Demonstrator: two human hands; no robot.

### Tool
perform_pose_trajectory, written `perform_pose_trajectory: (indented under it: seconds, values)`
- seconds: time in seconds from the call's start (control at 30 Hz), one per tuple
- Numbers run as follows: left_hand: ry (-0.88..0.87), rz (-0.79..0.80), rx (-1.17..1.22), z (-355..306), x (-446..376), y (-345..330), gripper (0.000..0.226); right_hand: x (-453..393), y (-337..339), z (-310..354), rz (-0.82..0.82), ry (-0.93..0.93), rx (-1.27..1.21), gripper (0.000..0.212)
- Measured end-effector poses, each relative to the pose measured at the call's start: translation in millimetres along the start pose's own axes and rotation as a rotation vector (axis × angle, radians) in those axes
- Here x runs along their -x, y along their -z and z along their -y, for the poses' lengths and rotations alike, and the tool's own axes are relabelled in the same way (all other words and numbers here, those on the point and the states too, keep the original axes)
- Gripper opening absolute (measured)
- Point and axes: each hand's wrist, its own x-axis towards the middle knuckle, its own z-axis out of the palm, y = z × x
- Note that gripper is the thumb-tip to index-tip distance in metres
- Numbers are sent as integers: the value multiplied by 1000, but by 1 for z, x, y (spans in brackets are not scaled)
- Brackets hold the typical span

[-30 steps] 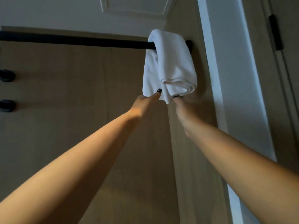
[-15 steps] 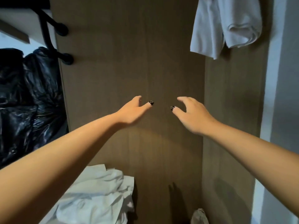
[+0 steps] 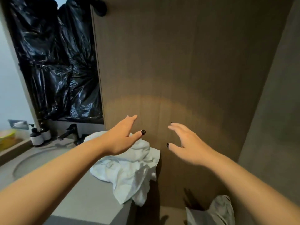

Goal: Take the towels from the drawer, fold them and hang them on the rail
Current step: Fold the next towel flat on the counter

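Both hands were observed raised in front of a brown wood-grain wall panel, nothing being held in either. The left hand was found with fingers extended and relaxed, the dark-painted thumbnail being visible. The right hand was noted with fingers spread and slightly bent, its thumb held apart from them. The two hands were seen apart from each other and from the panel.

A crumpled pile of white towels was recorded on the grey countertop, lying against the panel, with part of the cloth hanging over the counter's front edge. The left hand was positioned above this pile; contact could not be determined. A further piece of white cloth was seen low down beside the right forearm; what it rested on could not be told.

A round basin was set into the counter, with a dark tap and two dispenser bottles behind it. Black plastic sheeting was noted covering the surface above the basin.
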Motion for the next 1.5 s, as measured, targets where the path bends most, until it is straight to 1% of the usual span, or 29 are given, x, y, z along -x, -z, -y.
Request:
perform_pose_trajectory:
  seconds: [0.2, 0.37, 0.63, 0.87, 0.97, 1.07, 1.1, 1.2, 1.23, 1.33, 1.4, 1.5]
  values:
    - [106, 34, 15, 54, -20, -46, 77, -46, -56, -41, 147, -26, -116, 61]
    - [170, 38, -13, 86, -34, -78, 75, -92, -88, -59, 226, 5, -144, 58]
    - [184, 59, -51, 139, -34, -99, 73, -138, -134, -50, 333, 82, -143, 55]
    - [214, 74, -21, 198, -66, -98, 75, -182, -165, -35, 377, 68, -111, 54]
    - [190, 101, -13, 229, -82, -97, 78, -209, -180, -21, 359, 55, -103, 52]
    - [172, 124, -19, 264, -95, -95, 79, -231, -201, -7, 305, 20, -116, 50]
    - [168, 122, -47, 275, -100, -95, 78, -236, -210, -2, 293, 6, -124, 49]
    - [105, 73, -270, 307, -112, -97, 65, -249, -239, 13, 285, -2, -109, 44]
    - [84, 77, -309, 317, -114, -98, 62, -252, -249, 18, 279, -3, -100, 43]
    - [23, 143, -289, 341, -114, -105, 68, -258, -278, 32, 230, -33, -47, 45]
    - [-34, 160, -288, 352, -114, -111, 69, -258, -292, 37, 147, -65, 2, 43]
    - [-75, 77, -207, 359, -111, -117, 54, -255, -304, 45, 34, -101, 77, 27]
